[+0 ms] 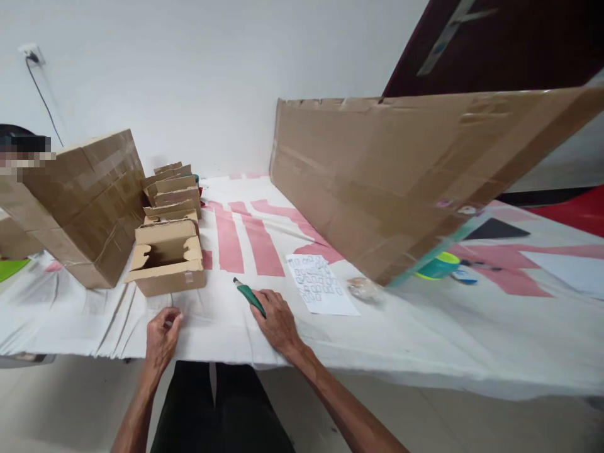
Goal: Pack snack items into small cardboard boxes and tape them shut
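My right hand (pixel 277 322) lies low over the table with its fingers around a green utility knife (pixel 250 297). The knife's dark front end points away from me and to the left. Near the table's front edge, my left hand (pixel 163 333) is closed, its fingers curled toward the thumb, and I see nothing in it. Just beyond that hand stands a small brown cardboard box (pixel 170 277) with its top open. Behind it, several similar open boxes (pixel 172 189) stand in a row. A sheet of paper (pixel 323 286) with small drawn shapes lies right of my right hand.
Large cardboard panels stand at the left (pixel 80 207) and right (pixel 377 182). A crumpled clear wrapper (pixel 364 289), a teal-and-yellow tape roll (pixel 438 265) and a dark flat piece (pixel 497 229) lie rightward. The white-and-pink cloth (pixel 425 340) covers the table. Part of another person shows far left.
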Demonstrator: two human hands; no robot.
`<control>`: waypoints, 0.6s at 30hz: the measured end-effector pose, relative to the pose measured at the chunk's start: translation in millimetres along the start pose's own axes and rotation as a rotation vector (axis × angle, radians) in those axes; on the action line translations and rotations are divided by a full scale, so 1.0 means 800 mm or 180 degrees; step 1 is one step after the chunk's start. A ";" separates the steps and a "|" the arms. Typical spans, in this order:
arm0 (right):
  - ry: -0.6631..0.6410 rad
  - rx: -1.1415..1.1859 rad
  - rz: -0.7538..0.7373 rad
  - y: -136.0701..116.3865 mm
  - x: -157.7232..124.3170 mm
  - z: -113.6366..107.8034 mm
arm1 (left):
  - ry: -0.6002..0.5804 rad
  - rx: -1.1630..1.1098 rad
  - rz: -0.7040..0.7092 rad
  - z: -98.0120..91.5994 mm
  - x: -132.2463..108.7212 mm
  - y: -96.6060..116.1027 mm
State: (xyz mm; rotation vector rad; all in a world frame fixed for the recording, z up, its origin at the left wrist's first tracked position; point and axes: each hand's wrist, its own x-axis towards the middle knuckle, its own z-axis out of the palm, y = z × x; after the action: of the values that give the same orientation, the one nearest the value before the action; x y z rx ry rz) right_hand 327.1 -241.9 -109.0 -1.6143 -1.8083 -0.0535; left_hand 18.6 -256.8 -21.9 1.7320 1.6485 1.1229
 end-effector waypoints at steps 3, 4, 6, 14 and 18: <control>0.0015 -0.0077 -0.0067 0.002 -0.001 0.001 | -0.0215 -0.0054 0.0169 -0.010 -0.058 -0.001; 0.0010 -0.0107 -0.0089 0.003 -0.002 0.001 | -0.0279 -0.0066 0.0219 -0.013 -0.077 -0.004; -0.0012 -0.0150 -0.0118 0.004 -0.003 0.002 | -0.0250 -0.0044 0.0247 -0.021 -0.107 -0.013; -0.0061 -0.0214 -0.0116 0.005 -0.009 0.006 | 0.0133 0.0265 0.0051 -0.040 -0.076 -0.018; -0.0063 -0.0180 -0.0141 0.006 -0.010 0.004 | 0.0014 0.0245 -0.0087 -0.003 0.005 -0.014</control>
State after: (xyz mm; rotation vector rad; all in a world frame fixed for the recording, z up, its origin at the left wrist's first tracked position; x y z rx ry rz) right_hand 329.3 -246.0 -117.4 -1.6192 -1.8731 -0.1100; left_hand 10.1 -251.3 -28.8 1.7501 1.7339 1.0645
